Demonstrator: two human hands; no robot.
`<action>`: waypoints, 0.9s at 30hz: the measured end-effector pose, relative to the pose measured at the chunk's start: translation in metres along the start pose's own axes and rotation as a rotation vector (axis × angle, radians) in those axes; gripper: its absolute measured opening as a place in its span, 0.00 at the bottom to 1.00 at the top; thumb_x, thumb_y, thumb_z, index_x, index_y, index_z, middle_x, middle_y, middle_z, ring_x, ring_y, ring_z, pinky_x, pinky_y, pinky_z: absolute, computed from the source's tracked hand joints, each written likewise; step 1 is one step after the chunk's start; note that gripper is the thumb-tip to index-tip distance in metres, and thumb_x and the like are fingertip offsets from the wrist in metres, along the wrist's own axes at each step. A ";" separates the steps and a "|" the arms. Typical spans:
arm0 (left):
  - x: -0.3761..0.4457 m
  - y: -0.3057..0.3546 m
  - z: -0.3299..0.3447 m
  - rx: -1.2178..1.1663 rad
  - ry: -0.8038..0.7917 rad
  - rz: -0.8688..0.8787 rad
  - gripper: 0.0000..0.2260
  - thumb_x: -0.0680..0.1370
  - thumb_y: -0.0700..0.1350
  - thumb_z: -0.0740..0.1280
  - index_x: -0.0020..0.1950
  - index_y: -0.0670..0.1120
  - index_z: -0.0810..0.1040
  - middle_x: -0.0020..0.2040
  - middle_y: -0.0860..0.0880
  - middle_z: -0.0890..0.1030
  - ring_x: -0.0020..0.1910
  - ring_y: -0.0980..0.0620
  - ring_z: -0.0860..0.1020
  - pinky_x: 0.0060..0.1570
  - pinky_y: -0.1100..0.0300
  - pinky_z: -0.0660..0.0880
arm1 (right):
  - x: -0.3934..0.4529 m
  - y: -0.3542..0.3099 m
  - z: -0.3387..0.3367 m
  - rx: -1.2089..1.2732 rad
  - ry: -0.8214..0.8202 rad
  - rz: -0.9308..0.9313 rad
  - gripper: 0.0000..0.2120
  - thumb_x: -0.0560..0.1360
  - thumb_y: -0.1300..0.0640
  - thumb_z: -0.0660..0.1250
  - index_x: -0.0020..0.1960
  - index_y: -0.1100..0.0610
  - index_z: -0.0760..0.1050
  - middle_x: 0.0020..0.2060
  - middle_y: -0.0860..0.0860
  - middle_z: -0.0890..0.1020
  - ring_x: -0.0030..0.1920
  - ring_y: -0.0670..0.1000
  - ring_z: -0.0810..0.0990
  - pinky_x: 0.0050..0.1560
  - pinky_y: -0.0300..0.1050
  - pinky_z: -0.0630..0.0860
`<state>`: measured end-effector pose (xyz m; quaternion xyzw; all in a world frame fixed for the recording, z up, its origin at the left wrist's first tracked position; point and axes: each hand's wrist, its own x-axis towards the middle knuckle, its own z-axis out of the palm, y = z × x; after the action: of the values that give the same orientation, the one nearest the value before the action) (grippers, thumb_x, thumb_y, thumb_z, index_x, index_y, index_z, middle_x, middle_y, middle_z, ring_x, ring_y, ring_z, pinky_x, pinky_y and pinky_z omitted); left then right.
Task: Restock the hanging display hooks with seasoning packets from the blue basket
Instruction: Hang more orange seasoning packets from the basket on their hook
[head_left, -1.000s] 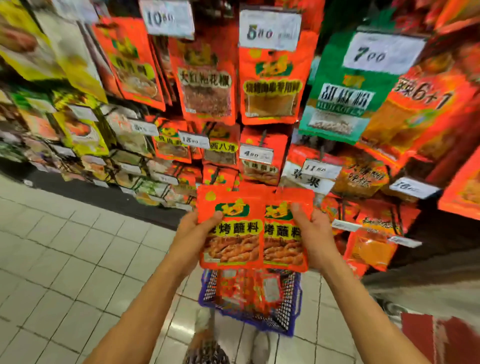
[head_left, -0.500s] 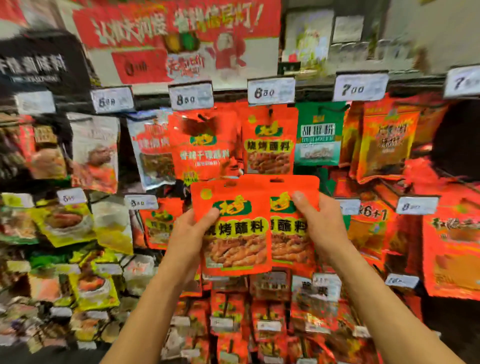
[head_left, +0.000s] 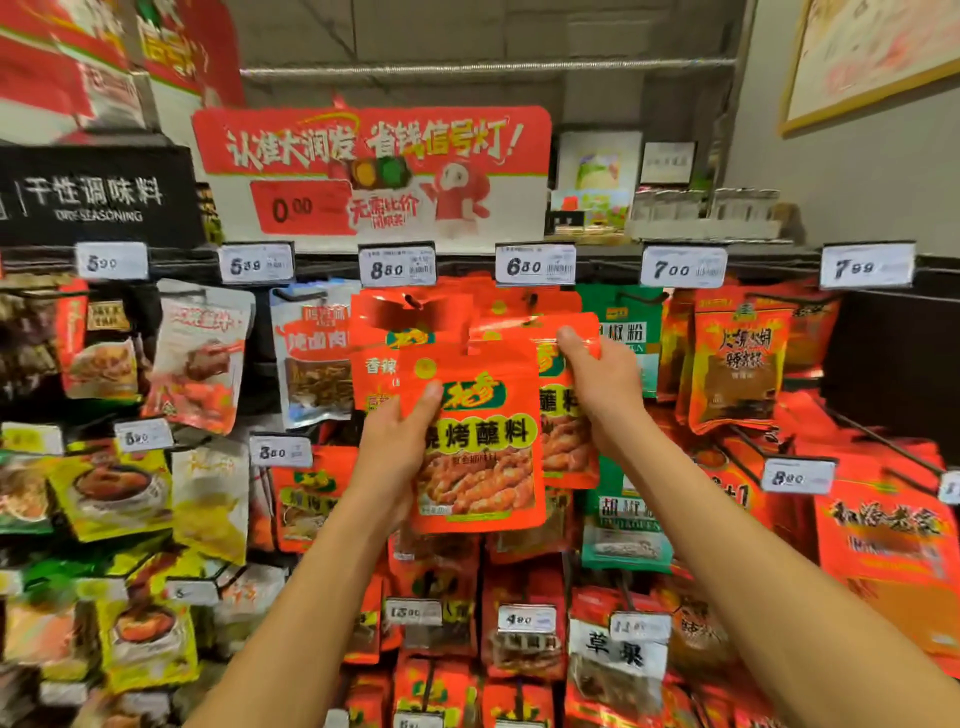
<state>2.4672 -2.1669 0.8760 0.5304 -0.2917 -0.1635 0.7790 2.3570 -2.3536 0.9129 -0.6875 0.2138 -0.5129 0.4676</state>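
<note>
Item: our left hand (head_left: 397, 447), thumb clamped across the front orange packet (head_left: 478, 441). Item: our right hand (head_left: 597, 384), pinching the rear packet (head_left: 566, 410), raised beneath the 6.80 price tag (head_left: 535, 266), before hanging stock.

We see bright, even store light, shiny glare on packets (head_left: 410, 312); edges bend & blur, esp. left side.
</note>
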 end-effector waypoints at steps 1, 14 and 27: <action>0.002 0.002 0.000 0.017 0.003 0.013 0.09 0.82 0.48 0.68 0.56 0.44 0.82 0.53 0.43 0.87 0.52 0.46 0.85 0.53 0.50 0.81 | 0.004 -0.003 0.004 0.000 -0.002 0.010 0.19 0.80 0.46 0.67 0.37 0.59 0.75 0.32 0.55 0.81 0.32 0.46 0.74 0.35 0.45 0.69; 0.025 0.011 0.015 0.094 0.026 0.046 0.10 0.78 0.49 0.69 0.52 0.43 0.82 0.50 0.40 0.87 0.50 0.38 0.85 0.55 0.39 0.79 | 0.035 -0.017 0.020 0.011 0.094 0.052 0.13 0.74 0.49 0.66 0.32 0.51 0.72 0.30 0.53 0.74 0.33 0.52 0.71 0.37 0.49 0.65; 0.048 0.008 0.040 0.053 -0.055 0.031 0.05 0.81 0.46 0.68 0.47 0.47 0.82 0.38 0.53 0.87 0.37 0.54 0.85 0.34 0.61 0.79 | 0.046 -0.018 0.011 -0.163 0.125 -0.001 0.27 0.78 0.45 0.66 0.24 0.53 0.65 0.21 0.46 0.71 0.27 0.51 0.68 0.32 0.49 0.61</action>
<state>2.4789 -2.2207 0.9076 0.5417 -0.3256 -0.1582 0.7586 2.3810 -2.3764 0.9510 -0.6899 0.2834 -0.5358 0.3957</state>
